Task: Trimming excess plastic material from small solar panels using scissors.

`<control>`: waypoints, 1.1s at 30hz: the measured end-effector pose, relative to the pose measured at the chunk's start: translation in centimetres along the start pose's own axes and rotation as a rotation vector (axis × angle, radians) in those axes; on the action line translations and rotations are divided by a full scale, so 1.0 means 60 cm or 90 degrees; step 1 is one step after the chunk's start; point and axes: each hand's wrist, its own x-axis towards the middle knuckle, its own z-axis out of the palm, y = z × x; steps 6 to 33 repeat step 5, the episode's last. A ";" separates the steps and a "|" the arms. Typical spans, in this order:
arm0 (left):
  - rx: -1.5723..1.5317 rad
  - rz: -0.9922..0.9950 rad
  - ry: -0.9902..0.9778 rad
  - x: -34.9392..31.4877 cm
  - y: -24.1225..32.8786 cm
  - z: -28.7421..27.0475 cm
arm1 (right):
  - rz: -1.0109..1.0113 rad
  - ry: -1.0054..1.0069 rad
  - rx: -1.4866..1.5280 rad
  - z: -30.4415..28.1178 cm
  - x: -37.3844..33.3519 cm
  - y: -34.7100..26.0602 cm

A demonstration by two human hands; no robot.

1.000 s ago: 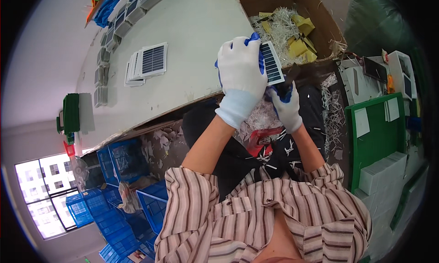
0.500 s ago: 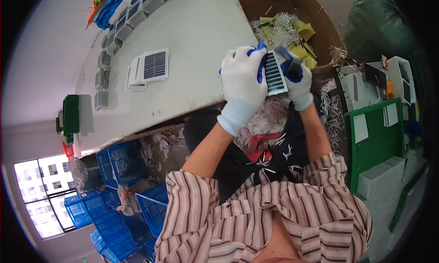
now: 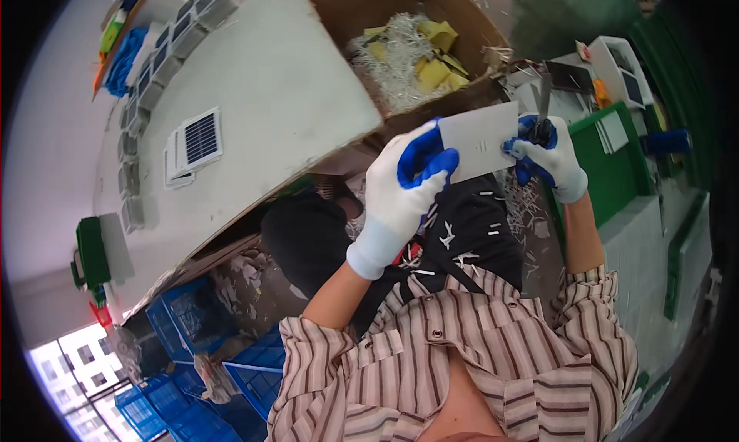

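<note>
My left hand [image 3: 400,184], in a white glove with blue-coated fingers, grips the left edge of a white rectangular panel [image 3: 479,140]. The panel's plain side faces up, with a few small slits near its middle. At the panel's right edge is my right hand [image 3: 560,156], gloved the same way and closed round a black-handled tool with a flat grey blade [image 3: 545,96]. The blade points away from me. Whether the right fingers also pinch the panel is hard to tell. Both hands are above my lap, where white plastic scraps lie on dark cloth.
On the white table [image 3: 285,80] at left lie several white-framed solar panels [image 3: 202,140] and a row of small solar-topped units [image 3: 185,34]. A cardboard box [image 3: 339,7] holds shredded white strips and yellow pieces. Green trays [image 3: 585,146] stand at right, blue crates [image 3: 258,373] at lower left.
The panel now shows its plain white side instead of the dark striped one. Both hands have shifted right, the right one also slightly nearer me. The view has turned.
</note>
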 end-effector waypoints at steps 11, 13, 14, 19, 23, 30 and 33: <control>-0.117 -0.154 -0.066 0.022 -0.011 0.050 | 0.015 0.056 -0.038 -0.039 -0.060 0.032; -0.117 -0.154 -0.066 0.022 -0.011 0.050 | 0.015 0.056 -0.038 -0.039 -0.060 0.032; -0.117 -0.154 -0.066 0.022 -0.011 0.050 | 0.015 0.056 -0.038 -0.039 -0.060 0.032; -0.117 -0.154 -0.066 0.022 -0.011 0.050 | 0.015 0.056 -0.038 -0.039 -0.060 0.032; -0.117 -0.154 -0.066 0.022 -0.011 0.050 | 0.015 0.056 -0.038 -0.039 -0.060 0.032; -0.117 -0.154 -0.066 0.022 -0.011 0.050 | 0.015 0.056 -0.038 -0.039 -0.060 0.032; -0.117 -0.154 -0.066 0.022 -0.011 0.050 | 0.015 0.056 -0.038 -0.039 -0.060 0.032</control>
